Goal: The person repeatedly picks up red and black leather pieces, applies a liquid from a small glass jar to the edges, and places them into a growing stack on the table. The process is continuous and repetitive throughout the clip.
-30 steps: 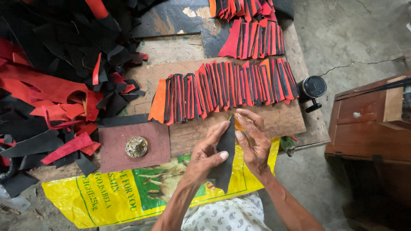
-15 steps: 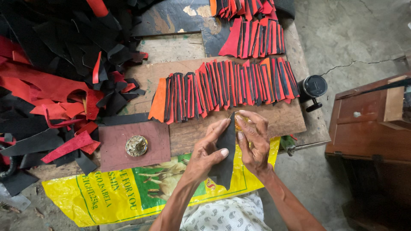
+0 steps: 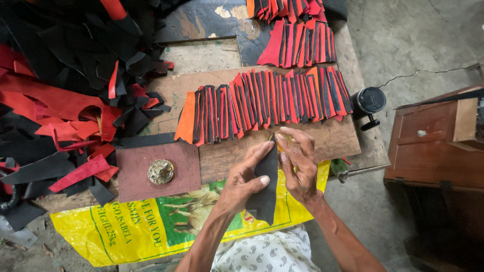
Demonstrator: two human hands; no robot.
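My left hand (image 3: 245, 179) holds a long black leather piece (image 3: 265, 190) upright, thumb across its front. My right hand (image 3: 299, 163) pinches the top edge of the same piece, with a small yellowish object (image 3: 280, 137) at its fingertips. Both hands hover over the front edge of a wooden board (image 3: 338, 138). Just beyond my fingers lies a row of overlapping red, orange and black leather strips (image 3: 262, 106).
A heap of red and black scraps (image 3: 65, 100) fills the left. A round brass piece (image 3: 161, 172) sits on a brown square pad (image 3: 133, 171). A yellow printed sack (image 3: 146, 224) hangs at the front. More strips (image 3: 302, 43) lie further back. A black knob (image 3: 369, 102) and a wooden box (image 3: 433, 141) are at right.
My hands have barely shifted; the fingers of my right hand have worked slightly along the top edge of the black piece.
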